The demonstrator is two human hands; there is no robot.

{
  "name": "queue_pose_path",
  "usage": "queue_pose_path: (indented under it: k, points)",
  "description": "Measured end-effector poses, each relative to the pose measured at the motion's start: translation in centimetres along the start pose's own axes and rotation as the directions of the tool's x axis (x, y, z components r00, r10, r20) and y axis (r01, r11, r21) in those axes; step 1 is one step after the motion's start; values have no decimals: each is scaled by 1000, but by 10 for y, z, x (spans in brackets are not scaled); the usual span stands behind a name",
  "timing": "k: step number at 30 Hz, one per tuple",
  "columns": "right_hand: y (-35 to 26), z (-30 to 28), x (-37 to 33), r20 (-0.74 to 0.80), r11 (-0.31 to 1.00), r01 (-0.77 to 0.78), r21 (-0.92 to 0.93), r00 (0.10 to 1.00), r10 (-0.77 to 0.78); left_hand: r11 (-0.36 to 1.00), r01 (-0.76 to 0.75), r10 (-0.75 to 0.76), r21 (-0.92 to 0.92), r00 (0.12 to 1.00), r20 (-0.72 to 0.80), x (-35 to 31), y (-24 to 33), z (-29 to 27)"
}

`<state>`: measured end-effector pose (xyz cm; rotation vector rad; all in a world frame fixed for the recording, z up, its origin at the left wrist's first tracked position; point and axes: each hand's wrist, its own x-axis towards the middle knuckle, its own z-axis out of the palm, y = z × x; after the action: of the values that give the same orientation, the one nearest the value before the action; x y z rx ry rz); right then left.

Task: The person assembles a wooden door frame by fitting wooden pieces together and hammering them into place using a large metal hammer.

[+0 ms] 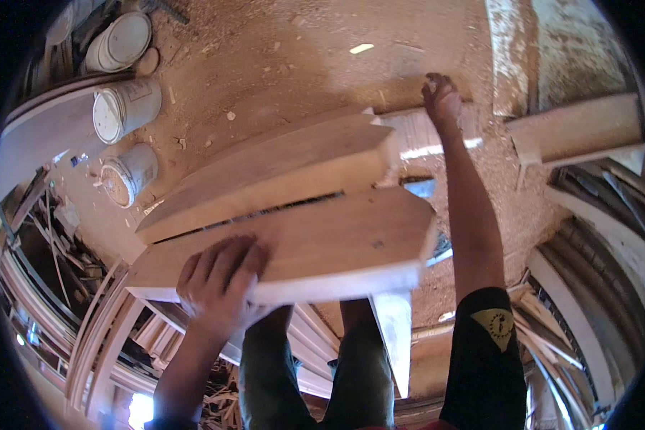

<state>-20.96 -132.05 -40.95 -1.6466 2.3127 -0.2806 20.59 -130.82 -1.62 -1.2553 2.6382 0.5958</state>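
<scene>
A thick wooden board (315,236) with angled corners at its right end lies before me at waist height. My left hand (222,276) grips its near edge, fingers over the top face and somewhat blurred. Just beyond it, across a narrow dark gap, is a second thick wooden piece (279,172), also pointed at the right. My right hand (443,100) is stretched far out to the right, past the boards and above a pale plank (416,129). Its fingers are curled closed; whether anything is in them I cannot make out.
White buckets (125,111) stand at the left on a sawdust-strewn floor (265,57). Stacked timber strips (100,344) and offcuts crowd the lower left. Curved wooden pieces (588,279) lean at the right, near a low wooden bench (580,132).
</scene>
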Motion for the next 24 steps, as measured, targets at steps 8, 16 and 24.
queue_pose_path:
  k: [8, 16, 24]
  points:
    - [-16, 75, 76, 163, 919, 119, -375, 985, -60, 999, -29, 29, -15, 999, -19, 7, -6, 0]
    - [14, 61, 37, 17, 923, -209, -323, 974, 226, 997, -77, 77, -16, 997, -2, 10, -2, -3]
    - [-59, -117, -166, 79, 820, -264, 507, 962, 260, 994, -29, 22, -107, 998, -61, 8, 10, -14]
